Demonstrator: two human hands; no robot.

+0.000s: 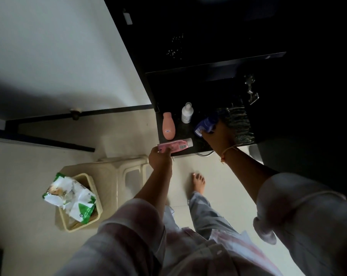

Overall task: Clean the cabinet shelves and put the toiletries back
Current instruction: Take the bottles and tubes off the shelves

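The counter (200, 145) is dark speckled stone with a polished look, and on it the peach bottle (168, 126), the white bottle (187, 113) and the pink tube (175, 146) all look like smooth plastic, the tube glossy with a white cap. A fringed woven cloth (238, 122) lies matt and rough beside them. Below, the floor (218, 176) is pale smooth tile, the cream bin (98, 208) matt plastic, holding crumpled glossy green-and-white wrappers (71, 198).
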